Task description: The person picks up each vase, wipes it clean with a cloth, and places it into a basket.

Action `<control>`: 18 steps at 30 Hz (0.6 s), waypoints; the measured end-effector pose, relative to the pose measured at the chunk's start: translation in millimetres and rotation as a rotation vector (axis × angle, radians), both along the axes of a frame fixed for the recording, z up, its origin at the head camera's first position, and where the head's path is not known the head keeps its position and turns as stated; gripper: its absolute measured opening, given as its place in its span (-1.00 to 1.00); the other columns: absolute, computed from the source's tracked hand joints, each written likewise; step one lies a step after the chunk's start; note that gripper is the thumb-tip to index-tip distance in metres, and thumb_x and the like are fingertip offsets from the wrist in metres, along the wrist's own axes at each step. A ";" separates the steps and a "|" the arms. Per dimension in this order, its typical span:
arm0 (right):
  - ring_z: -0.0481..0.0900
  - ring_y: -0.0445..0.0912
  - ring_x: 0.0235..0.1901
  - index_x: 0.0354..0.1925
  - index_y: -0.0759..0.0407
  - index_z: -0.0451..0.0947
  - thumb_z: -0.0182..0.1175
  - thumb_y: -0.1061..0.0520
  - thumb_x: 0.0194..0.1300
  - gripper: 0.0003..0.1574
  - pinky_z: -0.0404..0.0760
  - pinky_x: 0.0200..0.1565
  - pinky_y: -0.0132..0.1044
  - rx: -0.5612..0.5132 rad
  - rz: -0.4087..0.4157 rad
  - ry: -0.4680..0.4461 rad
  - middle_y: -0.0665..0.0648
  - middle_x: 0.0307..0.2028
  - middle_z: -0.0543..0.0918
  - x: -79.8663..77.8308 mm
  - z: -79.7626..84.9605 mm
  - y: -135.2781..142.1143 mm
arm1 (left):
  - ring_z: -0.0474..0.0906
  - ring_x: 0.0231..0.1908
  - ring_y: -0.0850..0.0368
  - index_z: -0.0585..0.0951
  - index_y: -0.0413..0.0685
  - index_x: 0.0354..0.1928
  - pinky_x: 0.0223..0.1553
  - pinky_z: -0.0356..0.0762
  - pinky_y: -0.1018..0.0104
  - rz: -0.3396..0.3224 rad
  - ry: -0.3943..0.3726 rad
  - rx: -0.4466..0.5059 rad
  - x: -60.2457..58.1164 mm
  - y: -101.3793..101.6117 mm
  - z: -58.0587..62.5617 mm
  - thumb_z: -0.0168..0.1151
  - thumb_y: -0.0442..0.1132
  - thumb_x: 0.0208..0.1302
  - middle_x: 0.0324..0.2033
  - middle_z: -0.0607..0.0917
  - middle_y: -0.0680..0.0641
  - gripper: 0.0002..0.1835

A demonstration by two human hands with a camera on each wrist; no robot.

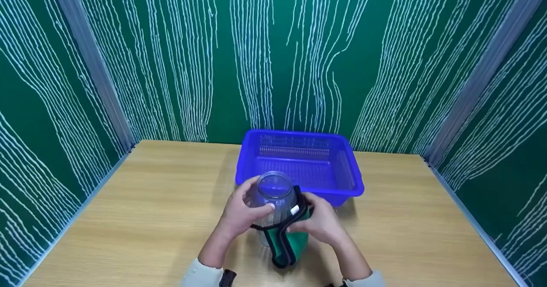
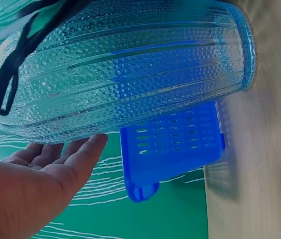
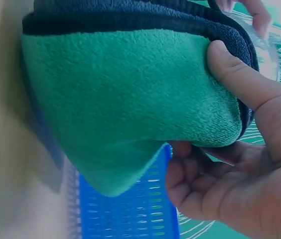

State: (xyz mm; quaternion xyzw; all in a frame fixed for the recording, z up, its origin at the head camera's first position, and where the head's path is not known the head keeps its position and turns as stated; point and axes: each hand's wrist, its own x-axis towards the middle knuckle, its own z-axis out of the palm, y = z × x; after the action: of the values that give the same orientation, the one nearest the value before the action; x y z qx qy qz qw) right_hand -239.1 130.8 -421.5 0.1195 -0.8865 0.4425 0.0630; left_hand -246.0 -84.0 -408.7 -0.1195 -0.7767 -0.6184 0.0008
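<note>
A clear glass jar (image 1: 273, 193) with ribbed, dimpled sides stands upright in front of me, its mouth uncovered. My left hand (image 1: 243, 210) grips the jar near its shoulder, thumb on the near side and fingers round the far side. A green cloth (image 3: 120, 89) with a dark border hangs against the jar's right side. My right hand (image 1: 320, 220) pinches this cloth, with the thumb on its near face. In the left wrist view the jar (image 2: 130, 69) spans the top, and a dark loop of the cloth's edging lies over it.
Just behind the jar sits a blue plastic basket (image 1: 352, 180) with perforated walls. The wooden table (image 1: 149, 210) spreads to both sides. Green panels (image 1: 222, 64) with white wavy lines enclose it at the back and sides, with metal posts (image 1: 96, 64) in the corners.
</note>
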 end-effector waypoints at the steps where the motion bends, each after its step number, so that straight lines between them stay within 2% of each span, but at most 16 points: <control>1: 0.47 -0.15 -0.17 0.02 0.00 0.40 0.52 -0.06 -0.62 0.05 0.45 -0.08 -0.18 -0.011 -0.013 0.009 -0.03 -0.18 0.57 0.8 2.5 -0.3 | 0.26 0.14 0.08 0.29 0.29 0.14 0.17 0.20 0.04 0.001 -0.005 -0.003 0.6 -0.1 1.0 0.38 0.00 -0.20 0.09 0.37 0.07 -0.25; 8: 0.44 -0.13 -0.08 0.05 -0.03 0.39 0.53 -0.01 -0.57 0.05 0.46 -0.07 -0.20 -0.054 -0.058 0.032 -0.03 -0.10 0.53 5.1 16.3 -2.9 | 0.27 0.11 0.01 0.29 0.14 0.15 0.14 0.23 0.01 0.005 -0.004 -0.010 12.7 1.3 16.3 0.36 -0.06 -0.15 0.08 0.37 -0.01 -0.26; 18: 0.49 -0.10 -0.13 0.09 -0.15 0.35 0.50 -0.09 -0.50 0.04 0.52 -0.09 -0.19 -0.073 -0.095 -0.021 -0.04 -0.07 0.47 12.4 33.4 -5.2 | 0.30 0.06 0.09 0.31 0.32 0.08 0.12 0.27 0.07 0.028 0.011 -0.053 -1.6 0.5 -4.7 0.38 0.17 -0.31 0.02 0.39 0.08 -0.22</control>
State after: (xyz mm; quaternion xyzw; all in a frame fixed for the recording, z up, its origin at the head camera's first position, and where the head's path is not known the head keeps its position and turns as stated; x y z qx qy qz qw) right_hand -226.7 125.6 -388.1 0.0705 -0.8751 0.4723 0.0790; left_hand -247.6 -83.4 -413.4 -0.1121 -0.7943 -0.5969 0.0107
